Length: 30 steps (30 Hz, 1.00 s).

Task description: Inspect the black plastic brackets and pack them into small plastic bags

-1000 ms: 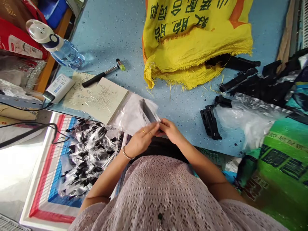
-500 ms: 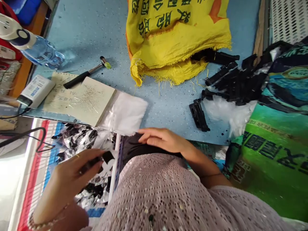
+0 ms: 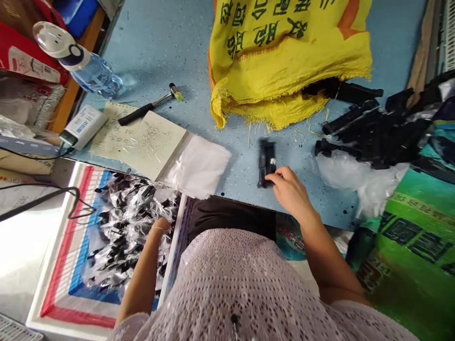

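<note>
My right hand (image 3: 292, 190) pinches the lower end of a black plastic part (image 3: 266, 158) over the blue table, near its front edge; the part is blurred by motion. My left hand (image 3: 162, 224) reaches down into a basket (image 3: 60, 310) of bagged black parts (image 3: 124, 227). Its fingers are hidden there, so I cannot see whether they hold anything. A stack of clear plastic bags (image 3: 202, 166) lies on the table between the two hands, next to a cream pad of paper (image 3: 156, 142).
A small hammer (image 3: 149, 106), a white box-shaped device (image 3: 85, 125) and a water bottle (image 3: 92, 71) stand or lie at the left. A yellow woven sack (image 3: 284, 71) sits at the back. Loose black parts (image 3: 377, 123) are heaped at the right, beside a green sack (image 3: 415, 237).
My right hand has moved from the table edge to the black part and taken hold of it. My left hand, which held a bagged black part, has gone down into the basket.
</note>
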Available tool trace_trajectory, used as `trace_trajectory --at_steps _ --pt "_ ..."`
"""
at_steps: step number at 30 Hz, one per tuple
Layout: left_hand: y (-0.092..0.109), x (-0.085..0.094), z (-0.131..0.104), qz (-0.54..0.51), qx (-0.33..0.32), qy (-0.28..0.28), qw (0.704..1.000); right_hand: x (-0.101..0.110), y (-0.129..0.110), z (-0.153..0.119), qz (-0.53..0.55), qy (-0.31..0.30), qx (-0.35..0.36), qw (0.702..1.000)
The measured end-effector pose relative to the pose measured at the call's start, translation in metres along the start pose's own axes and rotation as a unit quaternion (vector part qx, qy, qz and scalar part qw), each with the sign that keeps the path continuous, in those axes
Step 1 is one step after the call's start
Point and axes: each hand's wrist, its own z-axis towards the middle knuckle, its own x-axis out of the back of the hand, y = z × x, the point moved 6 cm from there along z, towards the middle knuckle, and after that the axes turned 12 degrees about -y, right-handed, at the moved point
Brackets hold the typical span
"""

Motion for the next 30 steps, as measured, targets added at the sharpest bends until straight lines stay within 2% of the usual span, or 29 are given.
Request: trace_trajectory --at_steps 3,5,6,8,9,10,11,12,14,16,18,19,20,21,23,24,25,27,30 --pt "0.029 0.017 -0.013 -0.020 -0.029 -0.029 0.999 0.002 -0.007 -0.001 0.049 -0.014 0.022 0.998" --pt "0.069 0.027 -0.020 -0.037 -0.090 -0.011 0.995 0.004 -0.011 0.005 0.070 -0.020 0.018 0.997" --pt "0.096 0.035 -0.022 -0.039 -0.135 0.036 0.989 0.004 -0.013 0.007 0.072 -0.022 0.017 0.997" --pt "0.149 0.054 -0.022 -0.011 -0.216 0.197 0.956 0.001 -0.021 0.011 0.075 -0.033 0.038 0.996" --pt "0.170 0.062 -0.020 0.021 -0.224 0.276 0.934 -0.002 -0.024 0.010 0.082 -0.043 0.060 0.994" --pt "0.186 0.068 -0.014 0.051 -0.218 0.331 0.917 -0.006 -0.026 0.008 0.093 -0.055 0.082 0.991" --pt "0.196 0.072 -0.006 0.074 -0.207 0.354 0.909 -0.009 -0.026 0.005 0.104 -0.065 0.098 0.988" --pt "0.201 0.077 0.003 0.081 -0.204 0.352 0.910 -0.013 -0.022 0.002 0.110 -0.073 0.103 0.986" --pt "0.197 0.085 0.017 0.042 -0.233 0.312 0.920 -0.018 -0.010 -0.003 0.113 -0.079 0.083 0.987" --pt "0.182 0.095 0.021 -0.056 -0.265 0.274 0.923 -0.020 0.003 -0.003 0.135 -0.066 0.047 0.988" --pt "0.166 0.103 0.019 -0.163 -0.272 0.257 0.913 -0.018 0.007 0.004 0.227 -0.041 0.022 0.973" --pt "0.161 0.104 0.018 -0.201 -0.272 0.255 0.906 -0.018 0.005 0.009 0.308 -0.035 0.017 0.951" --pt "0.160 0.105 0.016 -0.226 -0.276 0.255 0.899 -0.019 -0.001 0.016 0.402 -0.041 0.017 0.914" --pt "0.160 0.104 0.014 -0.240 -0.282 0.255 0.893 -0.022 -0.012 0.024 0.499 -0.061 0.020 0.864" --pt "0.166 0.100 0.013 -0.259 -0.296 0.248 0.885 -0.030 -0.045 0.041 0.654 -0.122 0.033 0.746" --pt "0.169 0.098 0.013 -0.271 -0.303 0.240 0.882 -0.034 -0.064 0.050 0.702 -0.149 0.039 0.695" --pt "0.171 0.095 0.012 -0.282 -0.310 0.232 0.878 -0.039 -0.081 0.059 0.733 -0.167 0.044 0.658" --pt "0.174 0.094 0.006 -0.276 -0.330 0.248 0.868 -0.050 -0.107 0.077 0.760 -0.180 0.042 0.623" --pt "0.174 0.100 -0.017 -0.124 -0.334 0.349 0.867 -0.064 -0.114 0.092 0.763 -0.154 0.011 0.627"
